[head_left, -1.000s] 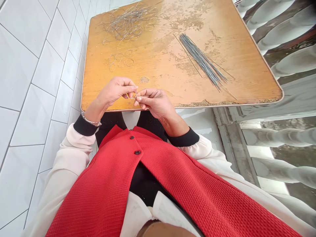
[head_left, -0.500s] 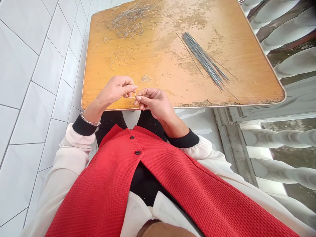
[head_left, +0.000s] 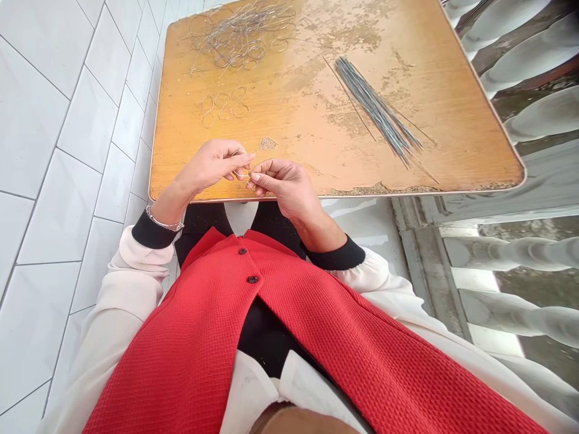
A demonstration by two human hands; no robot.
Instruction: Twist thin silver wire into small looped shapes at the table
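Observation:
My left hand (head_left: 219, 161) and my right hand (head_left: 283, 184) meet over the near edge of the table. Between them is a thin metal wire (head_left: 244, 175), bent into a loop by my left fingers. The thumb and fingers of my left hand pinch it from the left. On the other side, my right thumb and forefinger grip it close to my left fingertips. Parts of the wire are hidden behind the fingers. Just beyond the hands lie several bent wire pieces (head_left: 225, 105) shaped like figure eights.
A tangled heap of bent wire (head_left: 244, 36) lies at the table's far left. Straight wires (head_left: 375, 105) rest in a bundle on the right. The wooden table (head_left: 307, 114) has worn patches. White tiles (head_left: 67, 199) stand at left, a white balustrade (head_left: 543, 120) at right.
The wire at my left fingers now curves round in a loop, where it stuck out bent and angular before. My left fingertips have shifted slightly right, and my right hand barely moved.

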